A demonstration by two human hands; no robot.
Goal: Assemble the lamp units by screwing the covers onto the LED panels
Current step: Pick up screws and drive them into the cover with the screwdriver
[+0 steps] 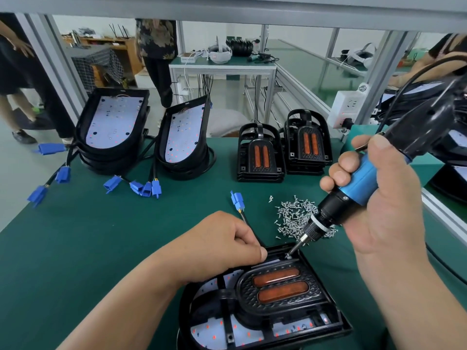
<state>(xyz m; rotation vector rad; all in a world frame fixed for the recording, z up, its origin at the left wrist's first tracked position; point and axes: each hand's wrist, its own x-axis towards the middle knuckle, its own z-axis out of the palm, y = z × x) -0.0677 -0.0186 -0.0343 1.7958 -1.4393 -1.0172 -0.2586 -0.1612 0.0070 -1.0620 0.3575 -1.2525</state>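
The green table (88,248) holds everything. By its far left corner sits a pile of black plastic lamp shells (113,122) with white boards inside. Black wires run from them to blue plugs (63,174) that lie near the left edge. Just to the right stands a second pile of shells (183,132), tipped up on its side. Near the front edge, the left hand (227,246) has its fingers curled and holds down the far left corner of the lamp being made. That lamp is a white LED panel (209,327) with a black cover (313,281) on top, and the cover has two long orange strips in it. A single blue plug (237,200) lies just beyond the left hand, and its black wire goes under the fingers. By the far edge, past the middle, stand two piles of spare black covers (260,155). Between them and the lamp lies a heap of small silver screws (293,218). The right hand (384,205) is wrapped tight around a blue and black electric screwdriver (358,183). The tip of the screwdriver touches a screw at the far corner of the black cover. A white socket box (348,107) hangs on a post by the far right corner.
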